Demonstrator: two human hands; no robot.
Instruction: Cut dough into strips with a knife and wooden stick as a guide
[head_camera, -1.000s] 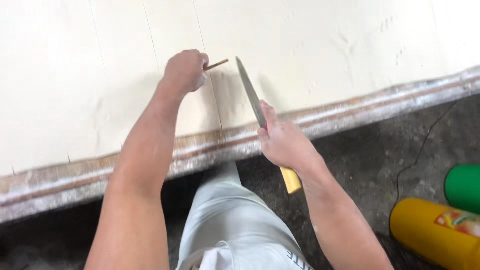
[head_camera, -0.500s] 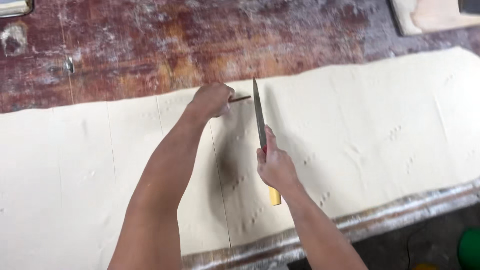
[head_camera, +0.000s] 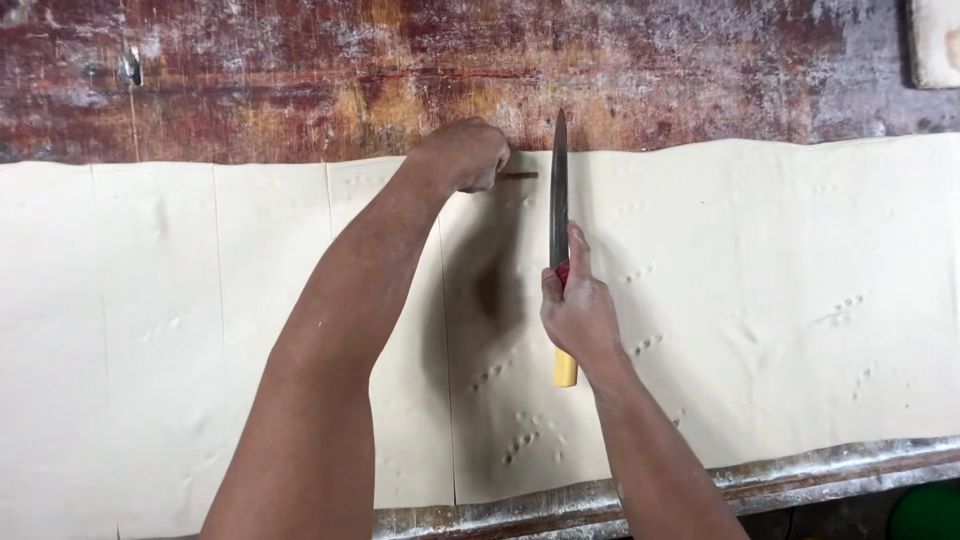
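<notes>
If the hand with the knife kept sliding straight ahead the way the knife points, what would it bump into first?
Probably the far edge of the dough sheet, then the bare, floury wooden table. The right hand aims the knife away from the person; nothing else seems to lie ahead.

Bare dough sheet (head_camera: 800, 300) right of knife (head_camera: 559, 190): open passage; left forearm (head_camera: 340, 330) blocks left side.

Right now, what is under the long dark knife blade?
Under the long dark knife blade lies the pale rolled dough sheet; its tip reaches the floury wooden table. The table beneath the dough is covered.
</notes>
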